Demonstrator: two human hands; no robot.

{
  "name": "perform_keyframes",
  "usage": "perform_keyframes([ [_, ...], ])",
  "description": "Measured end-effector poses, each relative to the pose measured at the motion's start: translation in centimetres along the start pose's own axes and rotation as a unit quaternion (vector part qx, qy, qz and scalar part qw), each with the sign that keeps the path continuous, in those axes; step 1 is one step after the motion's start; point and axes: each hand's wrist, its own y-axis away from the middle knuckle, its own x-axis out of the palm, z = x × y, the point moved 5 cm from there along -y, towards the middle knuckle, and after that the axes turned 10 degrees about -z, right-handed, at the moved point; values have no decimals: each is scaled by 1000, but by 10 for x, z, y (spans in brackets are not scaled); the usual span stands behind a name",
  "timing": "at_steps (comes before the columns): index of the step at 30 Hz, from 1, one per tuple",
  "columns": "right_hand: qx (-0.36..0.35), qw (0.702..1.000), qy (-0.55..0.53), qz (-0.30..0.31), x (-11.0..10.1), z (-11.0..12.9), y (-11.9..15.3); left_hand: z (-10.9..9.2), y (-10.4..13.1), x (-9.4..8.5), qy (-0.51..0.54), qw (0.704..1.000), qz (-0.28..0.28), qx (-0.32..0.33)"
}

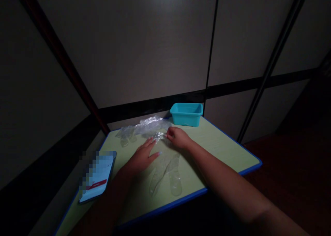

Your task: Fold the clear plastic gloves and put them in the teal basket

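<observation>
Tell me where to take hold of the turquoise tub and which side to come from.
Grip the turquoise tub probably best by its rim's right end, coming from above and the right, thumb outside, fingers inside. It stands upright, open top up, so the rim offers an edge to pinch, while see-through plastic lies near its left end and a panelled wall rises behind.

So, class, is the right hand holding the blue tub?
No, the right hand pinches clear plastic, while the tub stands apart beyond it on the table.
</observation>
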Motion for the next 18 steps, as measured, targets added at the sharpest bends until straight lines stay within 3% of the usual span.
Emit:
perform_keyframes([
  [4,-67,994,-72,42,10,12,4,-17,7,17,10,997,72,41],
  [10,-79,991,-87,67,10,15,6,-21,12,17,7,987,156,43],
  [13,-80,988,-100,92,9,18,8,-21,12,17,3,984,169,60],
  [18,-120,968,-116,186,15,21,16,-19,11,17,-1,985,157,66],
])
